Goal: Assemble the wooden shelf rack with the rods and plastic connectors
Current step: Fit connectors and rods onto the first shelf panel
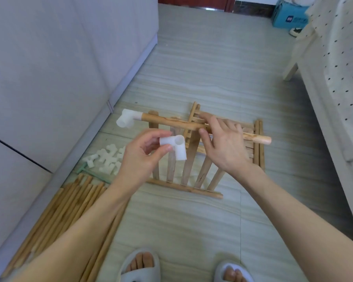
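Wooden rod [171, 124] held level above slatted shelf panels [183, 169], long axis left-to-right, white connector [125, 118] capping left end. Right hand [222, 143] curled round rod; left hand [140, 157] pinching second connector [174, 146]. Pale tiled floor [192, 68]; spare rods [69, 200] bundled left, too overlapped to count.

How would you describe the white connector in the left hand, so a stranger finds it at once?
Start at the slatted wooden panel lying on the floor. Just above it the left hand pinches one white plastic connector. Unlike the loose connector pile beside the sofa, or the connector already capping the rod, it is held and unattached.
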### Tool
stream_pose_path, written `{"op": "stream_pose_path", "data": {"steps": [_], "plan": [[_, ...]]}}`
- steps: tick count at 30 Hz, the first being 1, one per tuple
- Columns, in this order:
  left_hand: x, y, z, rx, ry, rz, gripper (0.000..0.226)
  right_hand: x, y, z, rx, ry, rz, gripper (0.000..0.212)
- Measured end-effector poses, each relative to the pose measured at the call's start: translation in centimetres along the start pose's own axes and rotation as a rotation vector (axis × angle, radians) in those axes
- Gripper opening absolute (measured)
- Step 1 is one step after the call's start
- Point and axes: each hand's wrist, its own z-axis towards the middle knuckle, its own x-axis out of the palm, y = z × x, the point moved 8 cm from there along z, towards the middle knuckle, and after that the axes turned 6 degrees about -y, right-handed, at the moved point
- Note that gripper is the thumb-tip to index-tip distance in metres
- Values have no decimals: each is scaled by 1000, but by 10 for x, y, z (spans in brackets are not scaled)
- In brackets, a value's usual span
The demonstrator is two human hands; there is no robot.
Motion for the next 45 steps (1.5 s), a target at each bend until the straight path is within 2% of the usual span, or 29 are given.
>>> {"op": "stream_pose_path", "data": {"steps": [2,6,9,18,24,26,30,33,37,40,45], "plan": [[7,-22,9,10,21,-42,31,-7,-2,-1,56,34,141,28],[23,-37,20,-2,55,-63,44,-7,1,-12,121,167,315,62],[30,-39,23,23,65,-57,47,-11,3,-19,122,185,414,52],[46,-36,18,53,121,45,47,-11,3,-22,167,177,385,36],[56,-19,13,60,127,391,56,-13,-2,-20,249,94,411,40],[65,-16,14,88,170,559,52,-21,-7,-19,323,24,514,47],[86,-16,14,249,254,986,30,-47,-28,-21,460,-95,711,54],[91,-15,20,214,282,1029,29,-66,-67,-41,640,-216,1028,45],[91,-13,20,192,288,1045,27,-66,-113,-83,890,-219,1455,44],[90,-13,16,197,280,1047,27,-56,-129,-108,990,-131,1598,43],[89,-13,16,179,304,1047,27,-36,-127,-121,1035,-8,1748,43]]}}
